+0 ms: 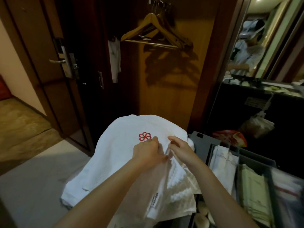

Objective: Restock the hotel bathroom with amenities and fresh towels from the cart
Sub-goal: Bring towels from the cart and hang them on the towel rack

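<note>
Dim closet nook (164, 89); centre frame, left hand (146, 152) and right hand (180, 149) pinch the white red-flowered terry towel (118, 155); probably to lift it.

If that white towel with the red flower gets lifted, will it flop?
Probably: the white towel drapes and sags at its edges, so it should hang limp. Its nubbly weave looks grippy rather than slippery; the left hand and right hand pinch folds of it. Lifted by one edge, it would likely unfold.
</note>
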Motion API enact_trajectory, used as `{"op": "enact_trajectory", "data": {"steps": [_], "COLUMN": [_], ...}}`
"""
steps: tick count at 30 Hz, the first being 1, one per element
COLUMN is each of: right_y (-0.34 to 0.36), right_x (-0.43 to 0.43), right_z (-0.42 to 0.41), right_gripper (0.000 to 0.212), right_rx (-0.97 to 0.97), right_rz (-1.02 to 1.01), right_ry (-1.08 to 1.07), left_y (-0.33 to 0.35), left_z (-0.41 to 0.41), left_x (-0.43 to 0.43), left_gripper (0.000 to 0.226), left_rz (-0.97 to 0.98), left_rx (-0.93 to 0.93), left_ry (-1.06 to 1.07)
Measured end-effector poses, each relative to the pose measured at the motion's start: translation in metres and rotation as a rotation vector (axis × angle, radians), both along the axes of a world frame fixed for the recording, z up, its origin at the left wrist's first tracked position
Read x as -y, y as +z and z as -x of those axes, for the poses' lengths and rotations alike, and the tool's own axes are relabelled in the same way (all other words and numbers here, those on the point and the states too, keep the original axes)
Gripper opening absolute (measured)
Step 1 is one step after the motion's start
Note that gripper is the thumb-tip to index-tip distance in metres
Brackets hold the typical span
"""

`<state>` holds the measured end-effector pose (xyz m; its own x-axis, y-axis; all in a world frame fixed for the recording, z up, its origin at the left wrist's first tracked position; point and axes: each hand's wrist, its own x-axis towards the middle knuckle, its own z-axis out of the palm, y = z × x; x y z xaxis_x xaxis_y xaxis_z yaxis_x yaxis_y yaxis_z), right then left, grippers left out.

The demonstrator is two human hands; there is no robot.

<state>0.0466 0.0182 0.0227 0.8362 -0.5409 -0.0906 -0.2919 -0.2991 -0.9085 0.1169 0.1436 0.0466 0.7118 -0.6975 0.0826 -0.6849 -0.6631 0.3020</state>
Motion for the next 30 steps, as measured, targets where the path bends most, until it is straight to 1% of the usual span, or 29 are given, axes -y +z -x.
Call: {"op": "enact_trajectory", "data": {"steps": [2,4,6,8,10,11,13,15,16,18,19,21,23,26,30], "right_y": [-0.002,-0.002,0.001,0.010,0.024,0.030,0.043,0.052,0.056,0.060,0.061,0.059,0.058,0.058,0.054], "right_x": [0.000,-0.002,-0.003,-0.003,-0.005,-0.007,-0.013,-0.023,-0.030,-0.046,-0.054,-0.071,-0.088,-0.113,-0.150], "right_z": [-0.009,-0.018,-0.028,-0.039,-0.052,-0.058,-0.073,-0.090,-0.100,-0.120,-0.130,-0.152,-0.174,-0.208,-0.241], "right_gripper": [0.038,0.035,0.032,0.031,0.030,0.028,0.025,0.026,0.027,0.026,0.024,0.023,0.025,0.040,0.041], "right_rx": [0.001,0.010,0.031,0.060,0.090,0.115,0.170,0.203,0.211,0.205,0.195,0.158,0.124,0.075,0.022], "right_rz": [-0.021,-0.077,-0.136,-0.148,-0.154,-0.166,-0.218,-0.253,-0.260,-0.277,-0.289,-0.277,-0.209,-0.092,-0.035], "right_ry": [-0.020,-0.056,-0.086,-0.115,-0.144,-0.148,-0.121,-0.074,-0.047,0.010,0.039,0.091,0.148,0.235,0.321], "left_y": [0.000,0.001,0.005,0.007,0.013,0.017,0.023,0.030,0.032,0.038,0.041,0.043,0.042,0.027,0.002], "left_z": [-0.006,-0.017,-0.031,-0.046,-0.057,-0.060,-0.069,-0.084,-0.094,-0.117,-0.126,-0.145,-0.163,-0.192,-0.225], "left_x": [0.000,-0.001,-0.002,-0.004,-0.010,-0.014,-0.023,-0.036,-0.044,-0.062,-0.073,-0.092,-0.112,-0.139,-0.170], "left_gripper": [0.030,0.026,0.021,0.016,0.021,0.025,0.027,0.023,0.020,0.015,0.017,0.027,0.035,0.033,0.024], "left_rz": [0.004,0.015,0.048,0.110,0.179,0.224,0.366,0.543,0.627,0.745,0.774,0.786,0.750,0.690,0.580], "left_rx": [-0.027,-0.119,-0.276,-0.445,-0.555,-0.612,-0.800,-0.966,-1.015,-1.033,-1.027,-1.018,-0.989,-0.850,-0.622], "left_ry": [-0.057,-0.118,-0.187,-0.249,-0.269,-0.264,-0.205,-0.103,-0.033,0.073,0.081,0.122,0.155,0.207,0.320]}}
